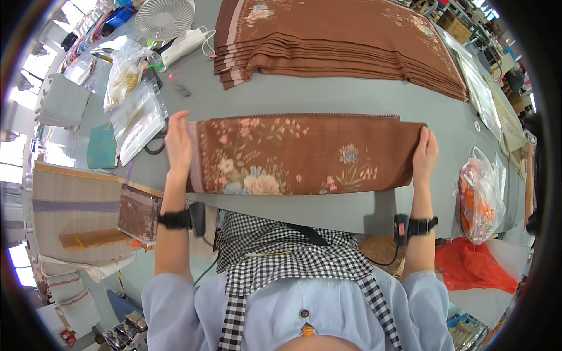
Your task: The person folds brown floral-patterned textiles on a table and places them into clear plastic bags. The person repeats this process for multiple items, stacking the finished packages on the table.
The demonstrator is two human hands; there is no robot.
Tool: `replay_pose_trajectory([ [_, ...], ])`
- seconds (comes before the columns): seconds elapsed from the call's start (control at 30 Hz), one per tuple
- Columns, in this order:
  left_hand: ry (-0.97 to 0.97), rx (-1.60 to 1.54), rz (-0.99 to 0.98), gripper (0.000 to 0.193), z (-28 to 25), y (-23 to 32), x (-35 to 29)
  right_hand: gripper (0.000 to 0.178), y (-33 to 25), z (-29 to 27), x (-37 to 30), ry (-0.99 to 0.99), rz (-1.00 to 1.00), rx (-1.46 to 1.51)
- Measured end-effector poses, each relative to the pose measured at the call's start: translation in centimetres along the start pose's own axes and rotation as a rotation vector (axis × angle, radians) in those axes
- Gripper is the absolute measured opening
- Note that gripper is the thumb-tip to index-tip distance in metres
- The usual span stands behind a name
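A brown floral scarf, folded into a long flat strip, stretches across the front of the grey table. At its left end, my left hand grips the pale-bordered edge, fingers pointing up. My right hand is closed around the plain brown right end, its thumb side against the fabric. The strip is held taut between both hands. Beyond it, on the far side of the table, a stack of brown floral scarves lies in several layers.
A white fan, clear plastic bags and a teal pouch lie to the left. On the right are a clear bag with orange contents and a red plastic bag. A cardboard panel stands at the front left.
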State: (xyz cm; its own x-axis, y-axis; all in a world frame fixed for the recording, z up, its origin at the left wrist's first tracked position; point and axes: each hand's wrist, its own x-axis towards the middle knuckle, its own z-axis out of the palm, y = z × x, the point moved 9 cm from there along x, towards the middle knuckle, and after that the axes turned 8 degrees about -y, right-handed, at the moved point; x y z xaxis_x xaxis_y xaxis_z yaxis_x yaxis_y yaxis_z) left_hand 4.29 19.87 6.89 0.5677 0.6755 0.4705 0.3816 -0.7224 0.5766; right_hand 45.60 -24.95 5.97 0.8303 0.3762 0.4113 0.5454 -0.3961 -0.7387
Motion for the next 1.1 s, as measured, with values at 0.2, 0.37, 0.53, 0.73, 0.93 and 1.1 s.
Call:
replay_pose_trajectory([
  [0.2, -0.141, 0.442, -0.119, 0.038, 4.9, 2.1, -0.2, 0.040, -1.2, 4.5, -0.8, -0.120, -0.194, -0.456],
  [0.37, -0.705, 0.029, 0.650, 0.059, 14.7, 19.5, -9.9, 0.051, 1.2, 2.1, -6.1, -0.396, 0.299, -0.317],
  [0.53, -0.906, -0.047, 0.650, 0.078, 21.2, 26.7, -16.7, 0.045, -3.6, 4.6, -3.8, -0.406, 0.575, 0.978],
  [0.73, -0.677, -0.074, 0.290, 0.050, 11.3, 17.8, -9.1, 0.054, -17.8, 12.9, -5.7, -0.605, -0.158, 0.335],
  [0.93, -0.207, 0.273, -0.388, 0.047, -0.6, 1.5, -9.7, 0.043, -18.8, 20.0, -13.3, -0.972, -0.381, -0.037],
  [1.1, -0.387, 0.223, -0.302, 0.045, 2.1, 0.6, -11.1, 0.051, -16.3, 19.3, -8.5, -0.485, -0.466, -0.395],
])
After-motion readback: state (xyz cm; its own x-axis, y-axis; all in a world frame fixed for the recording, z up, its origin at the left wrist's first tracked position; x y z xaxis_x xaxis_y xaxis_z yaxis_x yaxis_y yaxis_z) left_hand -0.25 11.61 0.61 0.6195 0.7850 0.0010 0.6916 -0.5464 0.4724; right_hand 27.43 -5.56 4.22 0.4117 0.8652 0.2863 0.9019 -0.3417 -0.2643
